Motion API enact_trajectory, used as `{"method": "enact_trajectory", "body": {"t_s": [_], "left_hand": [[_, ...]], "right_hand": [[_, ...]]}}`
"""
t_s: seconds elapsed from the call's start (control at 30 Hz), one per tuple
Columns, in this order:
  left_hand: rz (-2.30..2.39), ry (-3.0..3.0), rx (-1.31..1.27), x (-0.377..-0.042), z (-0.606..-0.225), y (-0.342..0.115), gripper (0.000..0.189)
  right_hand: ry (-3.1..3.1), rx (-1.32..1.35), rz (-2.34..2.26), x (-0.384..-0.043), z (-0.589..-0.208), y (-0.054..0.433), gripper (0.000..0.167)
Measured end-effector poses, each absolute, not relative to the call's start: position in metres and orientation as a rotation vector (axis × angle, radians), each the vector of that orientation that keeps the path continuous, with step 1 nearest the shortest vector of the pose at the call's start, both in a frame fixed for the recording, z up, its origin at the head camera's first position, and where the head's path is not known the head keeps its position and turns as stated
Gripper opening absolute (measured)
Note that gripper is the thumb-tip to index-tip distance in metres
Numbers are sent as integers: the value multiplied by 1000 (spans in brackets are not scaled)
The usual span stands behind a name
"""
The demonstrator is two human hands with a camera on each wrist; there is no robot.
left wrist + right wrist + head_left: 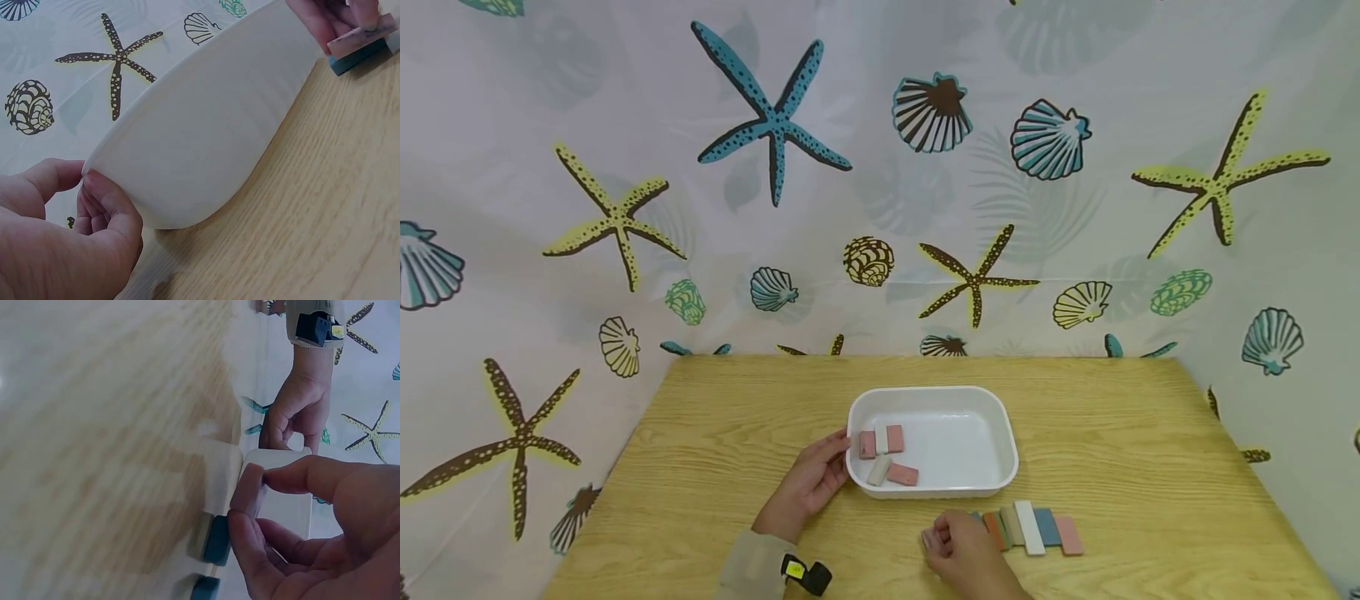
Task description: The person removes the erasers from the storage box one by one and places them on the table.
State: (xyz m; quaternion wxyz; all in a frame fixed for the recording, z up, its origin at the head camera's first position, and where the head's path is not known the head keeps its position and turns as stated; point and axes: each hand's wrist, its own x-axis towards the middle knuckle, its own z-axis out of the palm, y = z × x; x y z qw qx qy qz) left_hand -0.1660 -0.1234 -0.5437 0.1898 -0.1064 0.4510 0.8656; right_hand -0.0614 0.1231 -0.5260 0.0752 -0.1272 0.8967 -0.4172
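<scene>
One pinkish block (pixel 248 487) pinched in my right grip (pixel 968 554), white tray (pixel 955 446) sitting just past that, pinched by my left grip (pixel 808 485).

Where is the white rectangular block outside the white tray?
In the head view, the white rectangular block lies right of the right hand, between a tan rectangular block and a blue rectangular block.

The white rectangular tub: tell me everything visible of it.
The white rectangular plastic-looking tub is smooth, with rounded corners and an open top. It stands upright on the yellowish wood-grain table, long sides left to right in the head view. Five small rectangular pink, white and beige blocks lie in its left part. The person's left hand pinches its left rim.
</scene>
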Motion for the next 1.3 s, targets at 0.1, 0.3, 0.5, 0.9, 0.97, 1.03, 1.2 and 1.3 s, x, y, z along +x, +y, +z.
{"method": "enact_trajectory", "body": {"t_s": [0.1, 0.3, 0.5, 0.9, 0.97, 1.03, 1.2, 1.3], "left_hand": [[2427, 1274, -296, -166, -544, -124, 48], [2420, 1272, -290, -166, -543, -124, 50], [2417, 1278, -294, -166, -543, -123, 47], [2406, 1269, -284, -165, -543, -125, 49], [2407, 1271, -294, -165, -544, -125, 49], [2412, 1269, -308, -165, -544, -126, 49], [2414, 1269, -308, -166, -546, -125, 49], [2414, 1269, -294, -166, -545, -125, 50]], "right_hand": [[2766, -397, -1120, -62, -523, 115, 13], [2948, -452, -916, -64, -519, 101, 21], [3069, -407, -776, -66, -520, 92, 25], [3129, -338, -713, -66, -521, 85, 18], [3119, -338, -710, -66, -521, 87, 18], [3093, -348, -732, -66, -520, 89, 16], [2897, -444, -954, -71, -507, 100, 11], [2707, -526, -1197, -76, -495, 109, 17]]}}
